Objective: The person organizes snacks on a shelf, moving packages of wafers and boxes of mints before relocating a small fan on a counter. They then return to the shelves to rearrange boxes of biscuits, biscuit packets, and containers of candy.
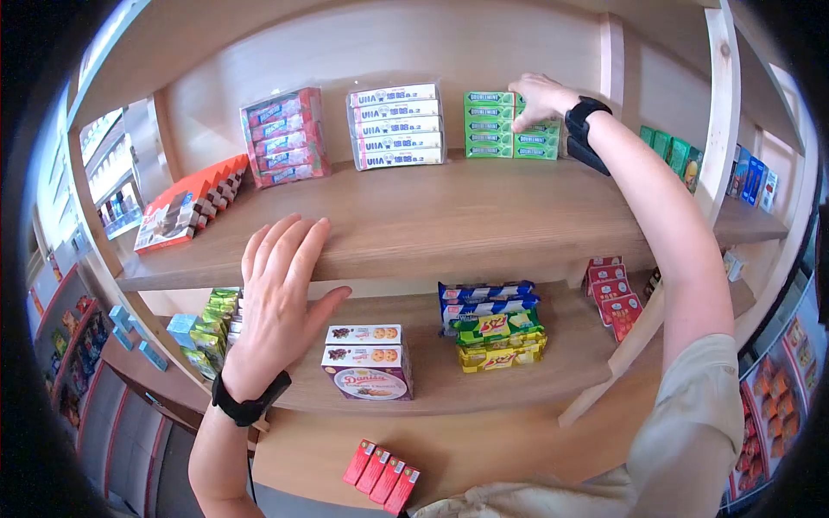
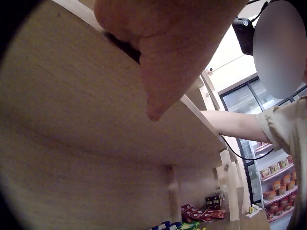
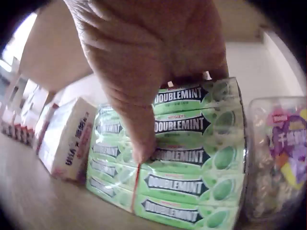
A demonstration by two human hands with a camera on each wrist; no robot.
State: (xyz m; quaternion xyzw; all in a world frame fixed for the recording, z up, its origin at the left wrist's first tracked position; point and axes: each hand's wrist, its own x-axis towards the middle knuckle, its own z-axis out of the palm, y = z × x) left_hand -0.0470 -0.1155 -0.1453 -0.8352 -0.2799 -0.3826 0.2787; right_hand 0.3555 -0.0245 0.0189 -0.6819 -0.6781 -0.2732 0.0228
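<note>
My right hand (image 1: pixel 546 99) grips a shrink-wrapped block of green Doublemint gum packs (image 1: pixel 489 126) on the upper shelf. In the right wrist view the thumb (image 3: pixel 139 143) presses the front of the gum block, and the other fingers reach over its top, largely hidden. My left hand (image 1: pixel 283 281) lies with straight fingers on the front edge of the upper shelf (image 1: pixel 449 242), thumb spread to the side. From the left wrist view, that hand (image 2: pixel 168 52) is seen from below against the shelf's underside.
Left of the gum stand a white UHA candy block (image 1: pixel 397 126), a pink-red candy pack (image 1: pixel 285 138) and orange-red boxes (image 1: pixel 186 207). A clear candy tub (image 3: pixel 278 158) stands right of it. Below are Danisa cookie boxes (image 1: pixel 370 380), biscuit packs (image 1: pixel 496 326) and red boxes (image 1: pixel 380 476).
</note>
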